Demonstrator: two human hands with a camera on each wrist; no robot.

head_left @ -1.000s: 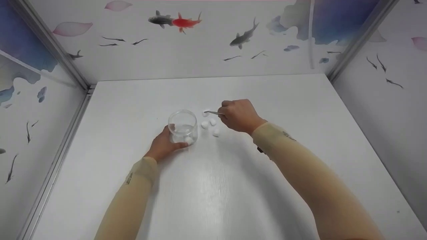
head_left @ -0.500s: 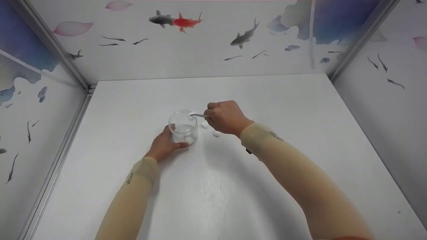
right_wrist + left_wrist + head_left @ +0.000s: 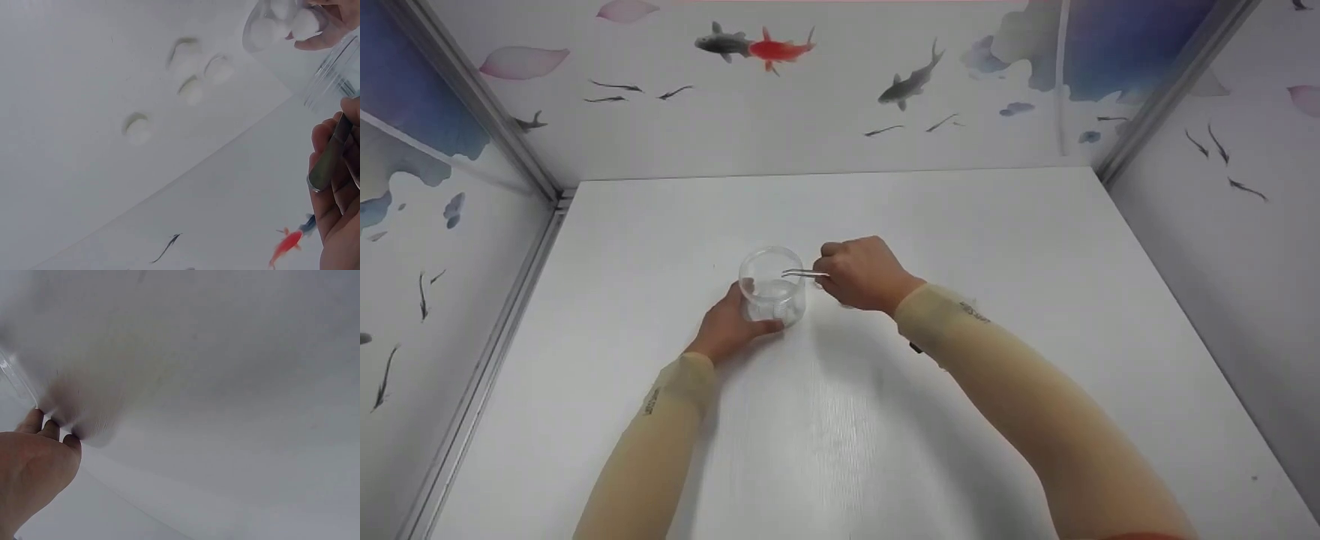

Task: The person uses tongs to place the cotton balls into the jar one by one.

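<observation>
My left hand [image 3: 731, 322] holds a clear round jar [image 3: 791, 311] from its left side, thumb along the front. White cotton balls [image 3: 306, 24] lie inside it in the right wrist view. My right hand [image 3: 859, 271] pinches metal tweezers [image 3: 804, 274], whose tips stand apart over the jar's mouth with nothing seen between them. In the right wrist view, several loose cotton balls [image 3: 219, 68] lie on the table; in the head view the right hand mostly hides them. The left wrist view shows only curled fingertips [image 3: 50, 428] against the jar's wall.
The white table [image 3: 840, 420] is bounded by a back wall [image 3: 810, 142] printed with fish. Printed side walls with metal edge strips [image 3: 510, 289] stand left and right.
My right hand has moved left from the loose cotton balls, bringing a cotton ball in the tweezers over the jar. The tips have since spread and released it. My left hand stays put.
</observation>
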